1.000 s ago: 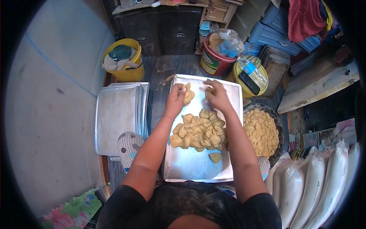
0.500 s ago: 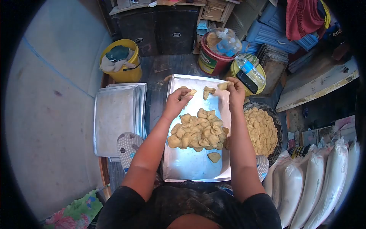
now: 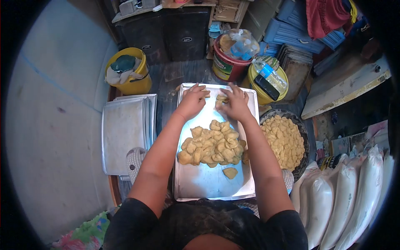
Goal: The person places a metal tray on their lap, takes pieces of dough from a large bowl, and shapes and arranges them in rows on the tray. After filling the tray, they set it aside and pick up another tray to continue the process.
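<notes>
My left hand [image 3: 195, 102] is at the upper left of a metal baking tray [image 3: 196, 187], its fingers bent over a small piece of dough [image 3: 206, 89] that they mostly hide. At the tray's far side, my right hand [image 3: 236, 102] has thumb and fingers closed around another dough piece [image 3: 221, 100]. Nearer to me, a heap of tan dough lumps [image 3: 212, 143] covers the tray's middle. One flat dough piece [image 3: 230, 173] lies apart, just below the heap.
Right of the tray stands a round dark pan [image 3: 306, 141] full of dough pieces. Stacked trays [image 3: 125, 137] lie at left. Behind are a yellow bucket [image 3: 139, 83], a red bucket [image 3: 227, 71] and a yellow-lidded bucket [image 3: 254, 85] bearing a bottle and phone. Filled plastic bags [image 3: 346, 191] line the right.
My right hand has come inward from the tray's right edge to the dough piece lying there. My left hand has turned over and lowered its piece toward the tray. The view shifted slightly.
</notes>
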`<action>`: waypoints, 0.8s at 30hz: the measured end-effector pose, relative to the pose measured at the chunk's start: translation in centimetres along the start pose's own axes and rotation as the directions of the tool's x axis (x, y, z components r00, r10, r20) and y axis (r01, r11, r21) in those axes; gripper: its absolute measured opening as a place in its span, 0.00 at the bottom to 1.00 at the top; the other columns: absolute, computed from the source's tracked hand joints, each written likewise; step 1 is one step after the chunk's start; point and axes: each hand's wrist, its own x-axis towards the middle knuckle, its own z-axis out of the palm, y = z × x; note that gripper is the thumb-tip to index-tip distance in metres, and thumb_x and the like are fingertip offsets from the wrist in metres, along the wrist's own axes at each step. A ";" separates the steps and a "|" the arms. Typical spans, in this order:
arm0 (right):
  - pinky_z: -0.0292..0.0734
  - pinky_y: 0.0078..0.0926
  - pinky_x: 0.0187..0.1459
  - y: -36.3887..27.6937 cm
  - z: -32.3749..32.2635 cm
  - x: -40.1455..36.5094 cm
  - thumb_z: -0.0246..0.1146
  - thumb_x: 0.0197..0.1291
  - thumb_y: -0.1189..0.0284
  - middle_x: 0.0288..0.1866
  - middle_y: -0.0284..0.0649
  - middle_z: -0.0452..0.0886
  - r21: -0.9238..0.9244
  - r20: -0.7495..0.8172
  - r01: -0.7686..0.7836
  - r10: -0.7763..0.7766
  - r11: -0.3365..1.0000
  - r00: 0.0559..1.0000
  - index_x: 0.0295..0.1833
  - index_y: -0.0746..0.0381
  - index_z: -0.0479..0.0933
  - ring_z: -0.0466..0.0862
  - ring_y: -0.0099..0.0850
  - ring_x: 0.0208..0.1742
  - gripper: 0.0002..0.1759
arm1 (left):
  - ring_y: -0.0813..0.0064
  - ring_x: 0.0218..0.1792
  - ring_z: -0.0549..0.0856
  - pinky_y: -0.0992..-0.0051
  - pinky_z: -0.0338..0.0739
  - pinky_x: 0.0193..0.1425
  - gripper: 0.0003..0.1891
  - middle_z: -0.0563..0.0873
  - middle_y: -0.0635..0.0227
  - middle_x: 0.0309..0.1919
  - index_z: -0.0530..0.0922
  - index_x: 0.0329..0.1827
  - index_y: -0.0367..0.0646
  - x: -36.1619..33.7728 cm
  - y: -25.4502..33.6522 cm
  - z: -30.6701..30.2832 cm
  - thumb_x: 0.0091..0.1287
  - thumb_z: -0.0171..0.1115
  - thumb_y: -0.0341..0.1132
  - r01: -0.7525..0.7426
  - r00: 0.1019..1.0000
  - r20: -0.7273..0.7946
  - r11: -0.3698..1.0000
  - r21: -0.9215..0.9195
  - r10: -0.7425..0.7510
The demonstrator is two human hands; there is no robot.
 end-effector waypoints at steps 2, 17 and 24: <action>0.48 0.57 0.67 -1.8 -1.7 0.2 0.65 0.56 0.62 0.63 0.41 0.75 0.011 0.304 0.062 -0.063 0.998 0.951 0.56 0.53 0.80 0.68 0.38 0.66 0.21 | 0.54 0.61 0.75 0.65 0.69 0.66 0.18 0.77 0.54 0.59 0.81 0.54 0.42 -0.8 0.2 -0.4 0.60 0.58 0.29 -0.021 1.000 -0.016 0.999 0.033 0.022; 0.74 0.36 0.55 2.4 -2.4 0.3 0.63 0.50 0.76 0.53 0.48 0.77 0.135 0.310 -0.261 0.209 0.956 0.928 0.55 0.57 0.79 0.79 0.45 0.52 0.23 | 0.54 0.51 0.77 0.62 0.72 0.56 0.17 0.82 0.57 0.45 0.80 0.50 0.40 -0.3 -0.1 -1.1 0.59 0.66 0.37 0.208 0.965 -0.191 0.968 0.142 -0.179; 0.73 0.37 0.55 0.8 -0.9 1.5 0.58 0.51 0.82 0.45 0.50 0.81 0.234 0.023 -0.267 0.270 0.935 0.963 0.54 0.62 0.77 0.79 0.48 0.53 0.22 | 0.60 0.58 0.74 0.59 0.59 0.65 0.21 0.80 0.63 0.51 0.80 0.51 0.44 0.7 1.1 -0.6 0.57 0.67 0.43 -0.070 0.973 -0.181 0.936 0.346 0.140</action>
